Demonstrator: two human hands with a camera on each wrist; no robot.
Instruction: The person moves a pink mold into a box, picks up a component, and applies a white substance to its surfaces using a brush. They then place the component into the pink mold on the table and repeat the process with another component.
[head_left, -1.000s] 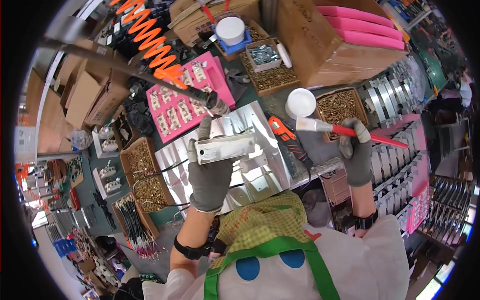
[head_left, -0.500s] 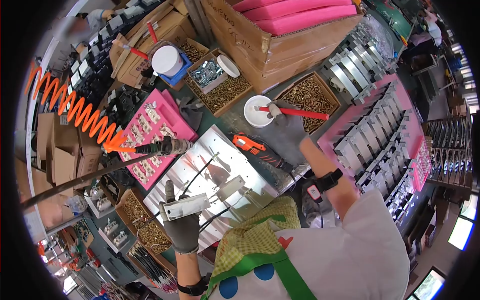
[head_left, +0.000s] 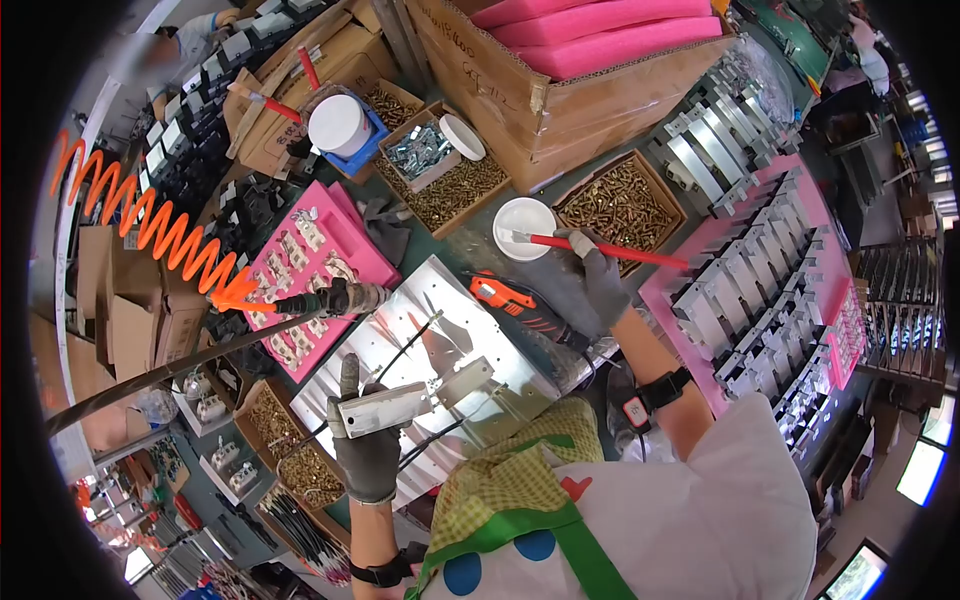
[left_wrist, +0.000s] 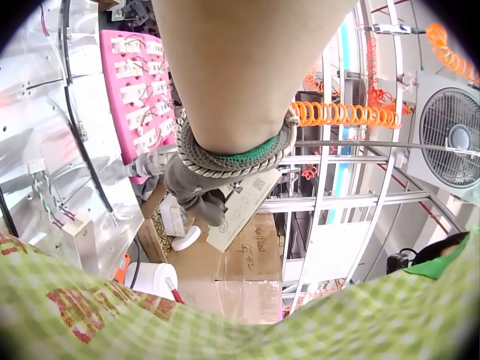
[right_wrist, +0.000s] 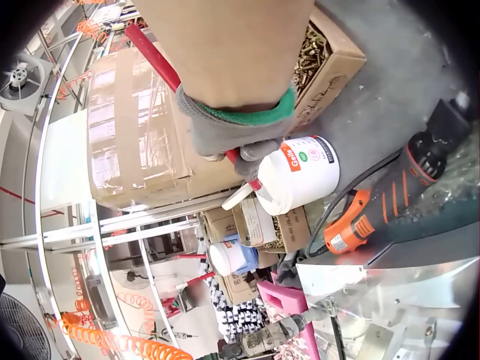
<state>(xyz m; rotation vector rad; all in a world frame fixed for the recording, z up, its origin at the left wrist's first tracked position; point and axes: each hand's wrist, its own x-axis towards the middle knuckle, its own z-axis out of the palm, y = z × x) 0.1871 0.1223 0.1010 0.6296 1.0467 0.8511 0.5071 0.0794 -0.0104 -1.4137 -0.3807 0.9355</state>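
Meanwhile your right hand [head_left: 598, 275] pinched the red-handled brush [head_left: 590, 246], its bristles dipped into the white jar [head_left: 522, 226] just ahead, while your left hand [head_left: 365, 450] gripped the metal bracket [head_left: 385, 409].

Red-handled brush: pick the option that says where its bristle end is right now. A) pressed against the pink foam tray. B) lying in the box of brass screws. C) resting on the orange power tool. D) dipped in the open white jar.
D: the right hand grips the red-handled brush, and its bristle end sits inside the open white jar, beside the box of brass screws.
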